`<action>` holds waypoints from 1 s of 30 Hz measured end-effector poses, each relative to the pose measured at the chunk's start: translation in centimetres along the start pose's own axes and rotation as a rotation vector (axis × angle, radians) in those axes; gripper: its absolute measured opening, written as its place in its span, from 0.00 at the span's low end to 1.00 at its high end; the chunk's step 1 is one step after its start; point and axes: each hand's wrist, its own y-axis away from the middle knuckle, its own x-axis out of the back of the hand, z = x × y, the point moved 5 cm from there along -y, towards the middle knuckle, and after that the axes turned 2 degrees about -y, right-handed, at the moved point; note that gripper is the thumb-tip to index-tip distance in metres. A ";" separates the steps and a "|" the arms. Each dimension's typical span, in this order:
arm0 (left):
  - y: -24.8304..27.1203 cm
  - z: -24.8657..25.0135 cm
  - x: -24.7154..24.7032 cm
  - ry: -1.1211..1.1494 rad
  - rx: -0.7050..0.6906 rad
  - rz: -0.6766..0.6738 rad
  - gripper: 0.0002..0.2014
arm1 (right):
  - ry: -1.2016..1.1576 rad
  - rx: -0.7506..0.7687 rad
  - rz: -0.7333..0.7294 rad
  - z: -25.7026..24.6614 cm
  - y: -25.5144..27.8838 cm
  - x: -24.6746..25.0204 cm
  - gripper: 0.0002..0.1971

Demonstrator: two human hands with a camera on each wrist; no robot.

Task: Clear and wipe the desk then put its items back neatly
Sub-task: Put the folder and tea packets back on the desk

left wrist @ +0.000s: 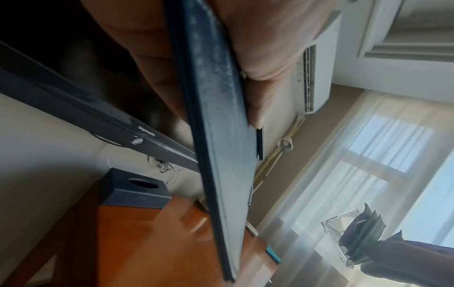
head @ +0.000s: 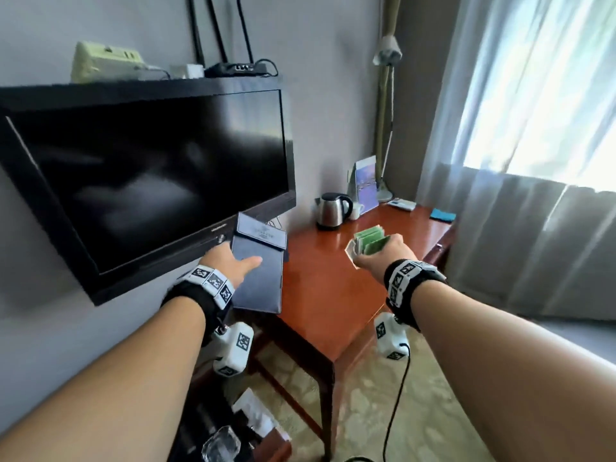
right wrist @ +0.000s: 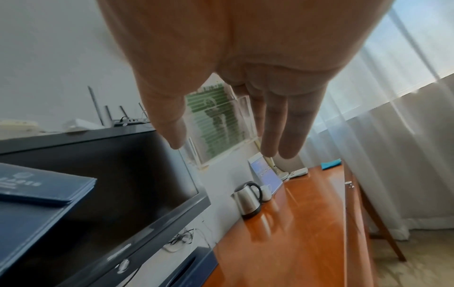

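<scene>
My left hand (head: 230,265) holds a stack of dark blue folders (head: 258,271) in the air over the left end of the red-brown desk (head: 333,295), thumb on top and fingers beneath. In the left wrist view the folders (left wrist: 221,155) show edge-on between thumb and fingers (left wrist: 260,81). My right hand (head: 380,253) grips a clear acrylic holder (head: 366,245) full of green packets above the desk's middle. The right wrist view shows that holder (right wrist: 218,124) held between thumb and fingers (right wrist: 280,120).
On the desk's far end stand a steel kettle (head: 333,210), a white cup (head: 356,211), a blue leaflet stand (head: 366,183), a remote (head: 401,204) and a teal cloth (head: 442,215). A dark tissue box (left wrist: 134,189) sits at the near left corner. A wall television (head: 150,181) hangs left.
</scene>
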 end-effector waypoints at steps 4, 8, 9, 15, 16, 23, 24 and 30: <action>1.4 7.2 -4.9 0.022 -0.045 -0.019 0.21 | -0.028 -0.052 0.019 6.2 -2.6 5.2 0.47; 2.6 14.1 -12.8 0.057 -0.036 -0.048 0.30 | -0.012 -0.097 -0.049 14.2 -6.4 10.3 0.50; 3.0 16.0 -14.9 0.052 -0.027 -0.076 0.30 | 0.008 -0.102 -0.035 16.2 -7.2 12.2 0.49; 5.7 25.2 -25.5 0.092 -0.008 -0.198 0.28 | 0.059 -0.132 -0.019 24.4 -11.9 21.3 0.49; 6.0 26.0 -26.6 0.090 0.006 -0.220 0.26 | 0.055 -0.124 -0.038 25.0 -12.5 22.2 0.47; 3.8 31.3 -29.0 0.039 0.027 -0.205 0.24 | 0.100 -0.112 -0.109 27.7 -16.8 24.4 0.43; 3.2 31.7 -29.5 0.043 0.032 -0.204 0.24 | 0.107 -0.111 -0.121 28.0 -17.4 24.2 0.43; -2.3 32.9 -34.4 0.030 0.095 -0.227 0.23 | 0.137 -0.100 -0.170 29.1 -23.8 22.5 0.41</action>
